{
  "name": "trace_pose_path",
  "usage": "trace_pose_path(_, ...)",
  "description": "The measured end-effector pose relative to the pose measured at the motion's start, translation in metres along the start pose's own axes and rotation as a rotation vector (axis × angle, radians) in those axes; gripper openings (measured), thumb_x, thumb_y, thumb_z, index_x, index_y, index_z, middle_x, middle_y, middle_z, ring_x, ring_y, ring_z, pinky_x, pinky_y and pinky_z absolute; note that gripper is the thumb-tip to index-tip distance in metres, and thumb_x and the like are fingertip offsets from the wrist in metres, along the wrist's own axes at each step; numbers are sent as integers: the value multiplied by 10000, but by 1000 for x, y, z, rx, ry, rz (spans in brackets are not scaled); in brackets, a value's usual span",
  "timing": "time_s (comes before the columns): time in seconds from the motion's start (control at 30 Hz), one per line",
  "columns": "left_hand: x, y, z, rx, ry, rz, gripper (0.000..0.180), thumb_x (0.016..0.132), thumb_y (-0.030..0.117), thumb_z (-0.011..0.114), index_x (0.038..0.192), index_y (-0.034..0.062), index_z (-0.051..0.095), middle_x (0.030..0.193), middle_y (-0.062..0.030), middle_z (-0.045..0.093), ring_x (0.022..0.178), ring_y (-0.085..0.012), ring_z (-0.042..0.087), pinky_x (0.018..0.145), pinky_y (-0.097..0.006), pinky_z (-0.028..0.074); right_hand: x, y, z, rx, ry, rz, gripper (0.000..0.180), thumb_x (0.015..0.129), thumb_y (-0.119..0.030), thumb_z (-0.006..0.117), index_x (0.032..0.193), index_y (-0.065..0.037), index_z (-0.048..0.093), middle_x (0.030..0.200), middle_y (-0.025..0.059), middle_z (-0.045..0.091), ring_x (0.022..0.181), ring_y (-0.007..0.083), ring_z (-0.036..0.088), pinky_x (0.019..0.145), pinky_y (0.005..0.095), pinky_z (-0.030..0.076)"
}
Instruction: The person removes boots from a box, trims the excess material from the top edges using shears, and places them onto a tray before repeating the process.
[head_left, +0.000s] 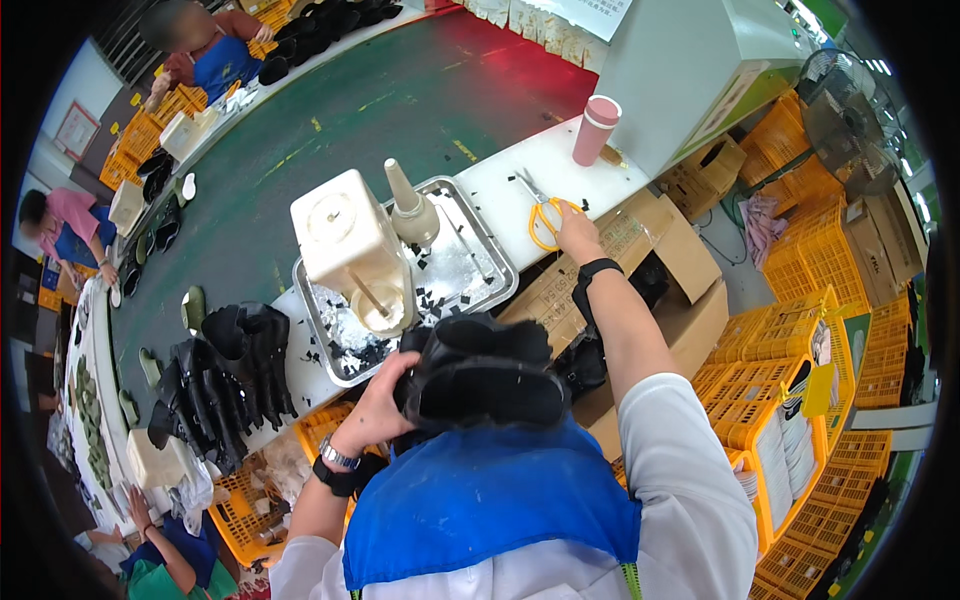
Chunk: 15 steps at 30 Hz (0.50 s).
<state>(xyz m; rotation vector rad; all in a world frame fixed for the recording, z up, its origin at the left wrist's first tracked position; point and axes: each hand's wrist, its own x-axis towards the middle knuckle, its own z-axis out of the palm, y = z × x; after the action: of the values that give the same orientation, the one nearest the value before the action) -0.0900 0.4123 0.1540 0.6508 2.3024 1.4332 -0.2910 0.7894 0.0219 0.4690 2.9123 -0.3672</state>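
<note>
My left hand (375,405) is closed around the left side of a pair of black boots (490,350), held against my blue apron with their dark openings showing. Out to the right, my right hand (578,236) has its fingers on the orange handles of a pair of scissors (541,200), whose blades point away over the white tabletop. Between and beyond my hands is a metal tray (470,290) littered with small black scraps. A white plastic container (340,225) with a small pot and brush stands in it, beside a cone-topped pale bottle (410,215).
A pink tumbler (597,130) stands at the table's far right. Black boots (235,360) are lined up at left by the green conveyor belt (300,150). An open cardboard box (690,310) and yellow crates (750,400) are at right. Co-workers sit across the belt and at left.
</note>
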Motion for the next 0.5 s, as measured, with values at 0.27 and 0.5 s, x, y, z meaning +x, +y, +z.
trace_pose_path(0.27, 58, 11, 1, -197, -94, -138, 806, 613, 63, 819, 1284, 53, 373, 1186, -54, 511, 1092, -150, 486, 954, -288, 389, -19, 23, 24, 596, 96, 96, 534, 766, -81, 541, 1285, -107, 420, 1042, 160, 626, 977, 297, 610, 810, 369, 472)
trace_pose_path(0.5, 101, 13, 12, -250, -201, -142, 854, 603, 62, 817, 1321, 55, 355, 1204, -53, 506, 1107, -150, 475, 974, -299, 374, -138, 93, -24, 1644, 135, -149, 720, 766, 97, 418, 1428, -103, 219, 1171, 122, 560, 1005, 156, 538, 868, 281, 402)
